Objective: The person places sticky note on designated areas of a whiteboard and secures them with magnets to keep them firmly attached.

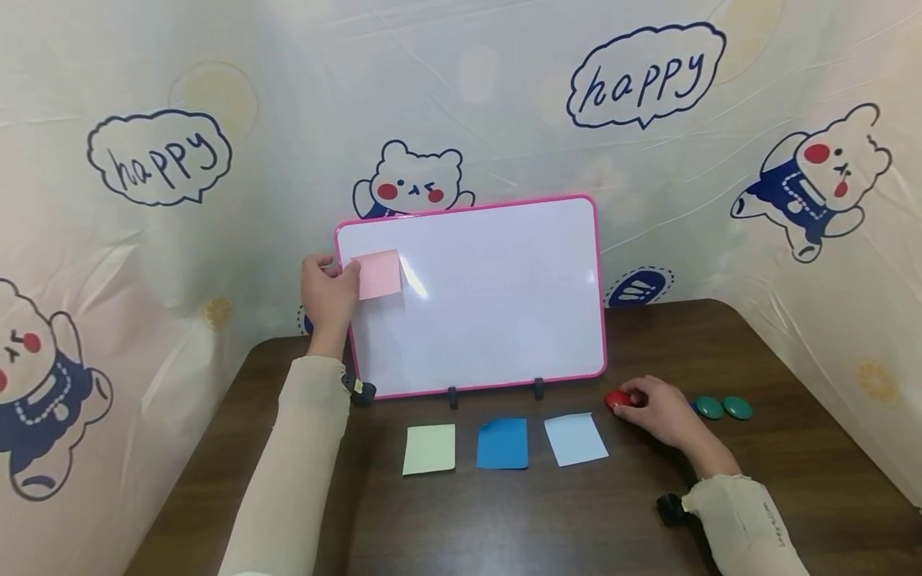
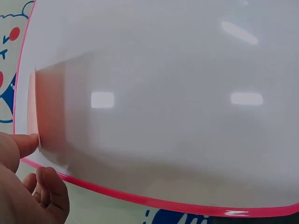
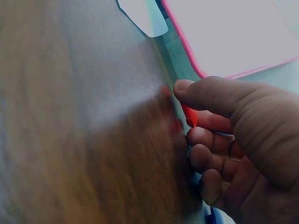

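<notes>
A pink sticky note [image 1: 379, 274] is against the upper left of a pink-framed whiteboard [image 1: 490, 304]. My left hand [image 1: 330, 296] holds the note at its left edge, thumb on its front and the other fingers at the board's left side. In the left wrist view the note [image 2: 50, 107] bows out from the board under the thumb. Down on the table at the right, my right hand [image 1: 659, 408] pinches a red round magnet [image 1: 616, 399] between thumb and fingers. Only part of the red magnet [image 3: 189, 115] shows in the right wrist view.
Light green [image 1: 429, 450], dark blue [image 1: 503, 444] and pale blue [image 1: 576, 439] sticky notes lie in a row before the board. Two green magnets [image 1: 723, 408] sit right of my right hand, a blue one partly hidden beside them. Black feet [image 1: 452, 398] support the board.
</notes>
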`<state>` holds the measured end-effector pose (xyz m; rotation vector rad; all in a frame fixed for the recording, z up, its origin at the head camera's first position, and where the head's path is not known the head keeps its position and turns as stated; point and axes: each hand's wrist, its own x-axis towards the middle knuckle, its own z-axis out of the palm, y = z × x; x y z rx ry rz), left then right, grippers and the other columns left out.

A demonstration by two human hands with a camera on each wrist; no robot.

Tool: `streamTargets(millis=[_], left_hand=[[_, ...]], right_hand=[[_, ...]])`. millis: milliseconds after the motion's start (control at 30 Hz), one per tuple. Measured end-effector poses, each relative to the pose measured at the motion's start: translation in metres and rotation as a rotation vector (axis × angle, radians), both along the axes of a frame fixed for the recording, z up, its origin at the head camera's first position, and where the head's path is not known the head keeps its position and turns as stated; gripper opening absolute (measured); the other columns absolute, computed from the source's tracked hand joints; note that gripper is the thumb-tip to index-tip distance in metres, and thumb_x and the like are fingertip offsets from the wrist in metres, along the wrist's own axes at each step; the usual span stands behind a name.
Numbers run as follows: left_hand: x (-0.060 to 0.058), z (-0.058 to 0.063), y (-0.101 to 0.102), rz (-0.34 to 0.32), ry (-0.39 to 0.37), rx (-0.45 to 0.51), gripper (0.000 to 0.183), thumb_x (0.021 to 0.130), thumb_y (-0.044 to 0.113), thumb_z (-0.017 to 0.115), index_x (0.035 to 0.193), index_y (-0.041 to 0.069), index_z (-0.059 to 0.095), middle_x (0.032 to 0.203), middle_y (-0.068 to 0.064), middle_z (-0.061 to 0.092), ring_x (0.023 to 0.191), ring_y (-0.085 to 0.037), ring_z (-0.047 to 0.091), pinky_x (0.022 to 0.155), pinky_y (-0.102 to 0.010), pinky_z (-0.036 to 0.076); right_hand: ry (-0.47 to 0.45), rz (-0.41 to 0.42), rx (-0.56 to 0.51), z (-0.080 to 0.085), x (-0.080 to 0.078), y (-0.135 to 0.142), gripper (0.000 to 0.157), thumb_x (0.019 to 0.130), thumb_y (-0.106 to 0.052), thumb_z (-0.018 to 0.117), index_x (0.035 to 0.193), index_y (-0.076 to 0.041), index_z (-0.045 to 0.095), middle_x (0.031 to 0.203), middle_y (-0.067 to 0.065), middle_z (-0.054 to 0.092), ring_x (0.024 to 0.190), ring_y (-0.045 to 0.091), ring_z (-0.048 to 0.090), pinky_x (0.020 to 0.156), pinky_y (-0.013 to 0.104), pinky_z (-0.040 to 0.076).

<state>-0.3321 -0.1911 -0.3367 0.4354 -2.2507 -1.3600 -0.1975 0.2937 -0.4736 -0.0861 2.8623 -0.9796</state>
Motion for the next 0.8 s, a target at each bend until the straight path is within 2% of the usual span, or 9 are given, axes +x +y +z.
streamTargets(millis=[100, 200, 333, 800], left_hand=[[-0.002, -0.002, -0.003, -0.012, -0.022, 0.056, 0.06, 0.097, 0.046, 0.064, 0.143, 0.012, 0.046, 0.132, -0.009, 0.056, 0.113, -0.022, 0.058, 0.093, -0.032, 0.052], [-0.003, -0.004, -0.006, -0.019, -0.032, 0.09, 0.057, 0.096, 0.047, 0.065, 0.139, 0.012, 0.051, 0.129, -0.009, 0.057, 0.111, -0.021, 0.059, 0.093, -0.03, 0.052], [-0.003, -0.004, -0.007, -0.023, -0.04, 0.098, 0.055, 0.096, 0.047, 0.065, 0.136, 0.011, 0.054, 0.125, -0.009, 0.058, 0.106, -0.02, 0.059, 0.092, -0.029, 0.052], [-0.003, 0.001, -0.006, -0.034, -0.048, 0.106, 0.056, 0.097, 0.045, 0.065, 0.137, 0.009, 0.054, 0.125, -0.01, 0.057, 0.107, -0.021, 0.058, 0.094, -0.031, 0.052]], right_hand=[[0.002, 0.001, 0.002, 0.0, 0.0, 0.0, 0.05, 0.087, -0.029, 0.081, 0.125, 0.0, 0.064, 0.109, 0.012, 0.061, 0.094, 0.028, 0.055, 0.082, 0.046, 0.055], [0.001, 0.001, 0.004, 0.0, -0.001, 0.0, 0.05, 0.088, -0.029, 0.081, 0.125, 0.0, 0.064, 0.109, 0.012, 0.061, 0.094, 0.028, 0.056, 0.082, 0.046, 0.054], [-0.003, 0.003, 0.005, 0.0, -0.001, 0.0, 0.05, 0.088, -0.029, 0.081, 0.124, 0.001, 0.063, 0.109, 0.014, 0.061, 0.094, 0.029, 0.056, 0.082, 0.047, 0.055], [-0.016, -0.007, -0.008, 0.01, 0.002, -0.001, 0.054, 0.088, -0.033, 0.08, 0.126, 0.001, 0.063, 0.112, 0.015, 0.063, 0.096, 0.029, 0.057, 0.082, 0.048, 0.055]])
